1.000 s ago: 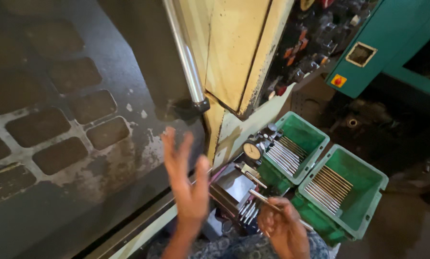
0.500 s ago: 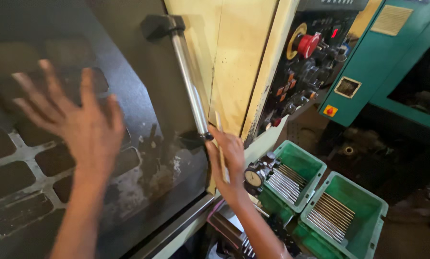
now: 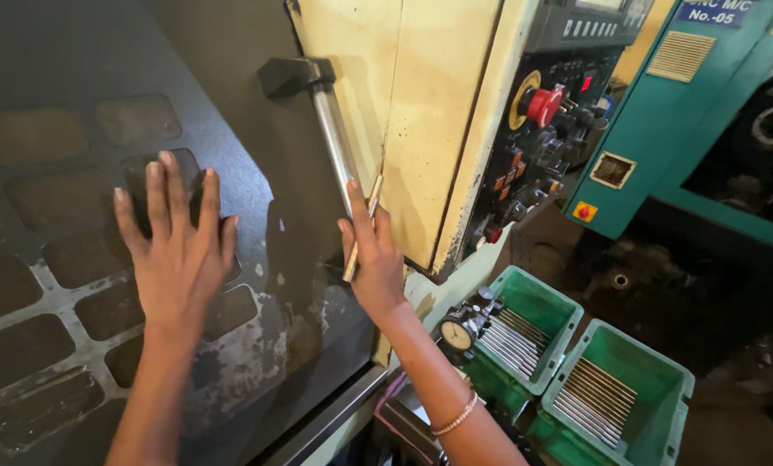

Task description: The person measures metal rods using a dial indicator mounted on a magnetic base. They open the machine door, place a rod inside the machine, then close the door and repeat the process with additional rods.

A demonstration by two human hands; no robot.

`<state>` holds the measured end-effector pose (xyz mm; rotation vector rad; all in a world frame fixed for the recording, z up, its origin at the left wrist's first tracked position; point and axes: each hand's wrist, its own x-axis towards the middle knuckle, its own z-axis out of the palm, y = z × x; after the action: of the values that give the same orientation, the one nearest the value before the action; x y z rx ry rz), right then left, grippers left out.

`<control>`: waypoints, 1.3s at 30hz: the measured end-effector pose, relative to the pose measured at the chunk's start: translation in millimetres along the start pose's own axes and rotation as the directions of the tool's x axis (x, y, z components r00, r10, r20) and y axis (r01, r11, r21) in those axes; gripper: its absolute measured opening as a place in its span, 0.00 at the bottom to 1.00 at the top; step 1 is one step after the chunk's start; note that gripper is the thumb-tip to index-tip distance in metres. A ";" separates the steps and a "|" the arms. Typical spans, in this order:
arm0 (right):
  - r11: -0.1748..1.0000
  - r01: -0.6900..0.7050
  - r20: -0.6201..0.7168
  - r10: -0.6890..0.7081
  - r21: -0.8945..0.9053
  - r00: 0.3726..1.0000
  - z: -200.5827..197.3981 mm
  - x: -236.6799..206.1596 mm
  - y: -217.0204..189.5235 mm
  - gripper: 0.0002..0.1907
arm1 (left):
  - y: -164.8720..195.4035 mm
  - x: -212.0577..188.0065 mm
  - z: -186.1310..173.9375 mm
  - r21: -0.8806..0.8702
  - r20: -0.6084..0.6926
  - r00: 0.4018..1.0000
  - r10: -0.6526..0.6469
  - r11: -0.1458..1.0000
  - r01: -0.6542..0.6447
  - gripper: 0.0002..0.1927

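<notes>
Both hands are on the dark grey sliding machine door with its grimy panelled window. Left hand lies flat against the panel, fingers spread. Right hand pinches a thin silver metal rod against its palm while resting beside the steel bar handle. Rod sits near the door's right edge, long axis near vertical, upper end tilted slightly right. Judgement: door appears fully drawn across; rod not yet placed in either green plastic bin of rods, which stand below right, well apart.
</notes>
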<state>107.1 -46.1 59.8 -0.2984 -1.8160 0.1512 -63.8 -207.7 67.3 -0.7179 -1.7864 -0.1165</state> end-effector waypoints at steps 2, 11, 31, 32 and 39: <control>0.998 -0.018 -0.003 0.019 0.057 1.000 0.6 0.6 1.6 0.31 | 0.8 2.8 -2.7 -0.020 0.010 1.000 -0.018 1.000 0.018 0.29; 0.985 -0.024 0.035 0.018 0.173 0.999 -3.1 -0.5 8.6 0.39 | 5.9 3.6 -4.8 0.061 0.043 0.998 -0.042 0.997 0.040 0.30; 0.970 -0.095 0.084 0.078 0.223 0.993 -1.5 -7.7 14.2 0.41 | 4.2 -0.4 1.7 -0.126 -0.026 0.998 -0.051 0.991 0.047 0.27; 0.973 -0.089 0.078 0.074 0.214 0.994 -1.0 -8.1 14.3 0.41 | 4.0 -1.0 1.9 -0.124 -0.029 0.998 -0.051 0.991 0.047 0.27; 0.973 -0.114 0.078 0.100 0.202 0.992 2.2 -10.3 17.8 0.38 | 4.2 -3.6 5.9 -0.196 -0.045 0.997 -0.056 0.980 0.046 0.25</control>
<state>109.6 -31.8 45.0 -0.2461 -1.8339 0.4272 -66.0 -203.3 60.8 -0.8007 -1.7609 -0.3455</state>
